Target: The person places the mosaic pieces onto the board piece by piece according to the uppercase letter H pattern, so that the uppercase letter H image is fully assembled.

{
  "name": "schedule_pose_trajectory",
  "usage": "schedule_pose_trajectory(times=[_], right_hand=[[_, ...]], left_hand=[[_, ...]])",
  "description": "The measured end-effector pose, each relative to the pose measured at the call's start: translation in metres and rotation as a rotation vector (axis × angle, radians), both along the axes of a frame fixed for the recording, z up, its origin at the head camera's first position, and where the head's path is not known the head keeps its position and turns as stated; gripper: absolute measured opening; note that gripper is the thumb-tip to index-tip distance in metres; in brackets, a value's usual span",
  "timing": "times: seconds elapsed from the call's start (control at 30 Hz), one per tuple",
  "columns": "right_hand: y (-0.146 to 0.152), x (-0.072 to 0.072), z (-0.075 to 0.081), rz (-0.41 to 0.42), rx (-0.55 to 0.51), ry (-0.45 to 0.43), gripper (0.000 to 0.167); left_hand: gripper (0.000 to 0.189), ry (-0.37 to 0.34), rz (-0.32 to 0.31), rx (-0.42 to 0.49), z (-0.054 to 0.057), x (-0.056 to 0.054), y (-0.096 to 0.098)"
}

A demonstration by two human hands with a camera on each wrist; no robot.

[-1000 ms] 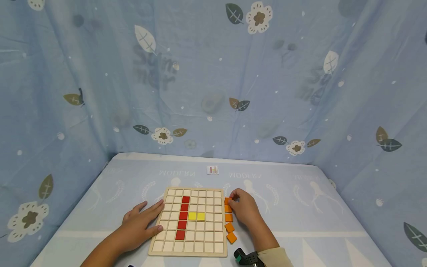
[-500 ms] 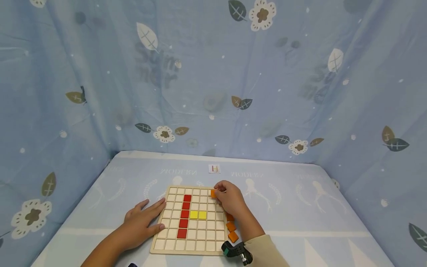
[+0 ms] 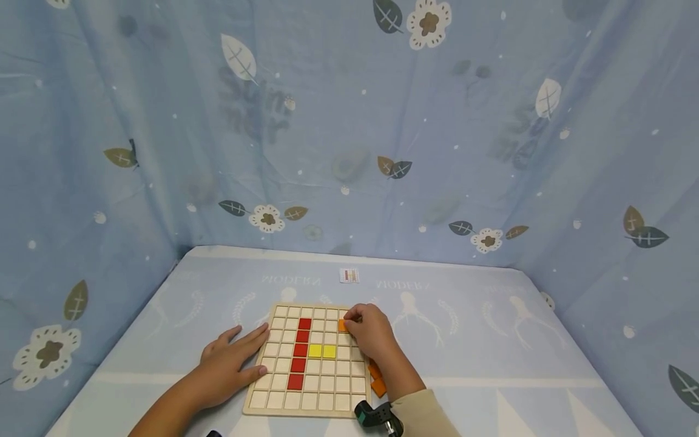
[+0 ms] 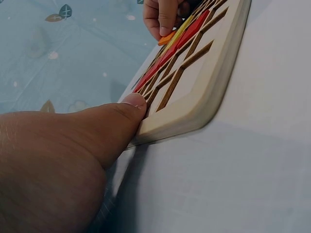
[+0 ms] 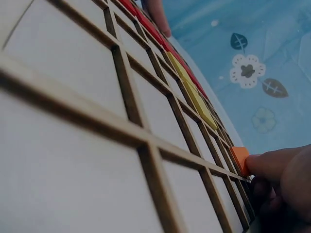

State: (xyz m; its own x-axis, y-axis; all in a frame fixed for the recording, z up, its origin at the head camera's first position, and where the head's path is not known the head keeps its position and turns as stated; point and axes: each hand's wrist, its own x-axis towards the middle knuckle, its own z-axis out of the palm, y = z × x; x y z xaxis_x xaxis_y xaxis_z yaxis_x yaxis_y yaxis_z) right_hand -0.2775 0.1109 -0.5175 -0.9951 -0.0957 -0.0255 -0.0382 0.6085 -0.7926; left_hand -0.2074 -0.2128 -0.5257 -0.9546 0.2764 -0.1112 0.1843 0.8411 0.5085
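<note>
A wooden grid board [image 3: 306, 414] lies flat on the table, with several red tiles [image 3: 298, 365] in one column and two yellow tiles [image 3: 322, 351] beside them. My left hand [image 3: 229, 364] rests on the board's left edge, fingers extended; the left wrist view shows its thumb [image 4: 133, 102] on the rim. At the upper right of the grid, my right hand [image 3: 374, 334] pinches an orange square tile [image 3: 342, 326]. In the right wrist view that orange tile [image 5: 239, 159] stands tilted at the grid's cells, a fingertip against its side.
Loose orange tiles [image 3: 378, 387] lie along the board's right side, partly hidden by the right forearm. Behind the board is a small printed card [image 3: 349, 275]. A patterned blue curtain [image 3: 349, 133] hangs around the table [image 3: 480, 358].
My right hand has picked up an orange tile from beside the board and carried it left onto the grid's upper right, then slightly nearer me. The left hand stays in place.
</note>
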Motion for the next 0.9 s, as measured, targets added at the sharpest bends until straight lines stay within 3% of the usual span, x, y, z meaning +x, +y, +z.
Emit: schedule_pose_trajectory(times=[0.53,0.9], right_hand=[[-0.0011,0.0036,0.0005,0.006,0.095,0.059,0.006],[-0.0012,0.0055,0.0008,-0.015,0.102,0.072,0.008]], left_hand=[[0.085,0.0,-0.007,0.012,0.0015,0.0007,-0.0005],[0.084,0.011,-0.005,0.007,0.0004,0.0018,0.0003]])
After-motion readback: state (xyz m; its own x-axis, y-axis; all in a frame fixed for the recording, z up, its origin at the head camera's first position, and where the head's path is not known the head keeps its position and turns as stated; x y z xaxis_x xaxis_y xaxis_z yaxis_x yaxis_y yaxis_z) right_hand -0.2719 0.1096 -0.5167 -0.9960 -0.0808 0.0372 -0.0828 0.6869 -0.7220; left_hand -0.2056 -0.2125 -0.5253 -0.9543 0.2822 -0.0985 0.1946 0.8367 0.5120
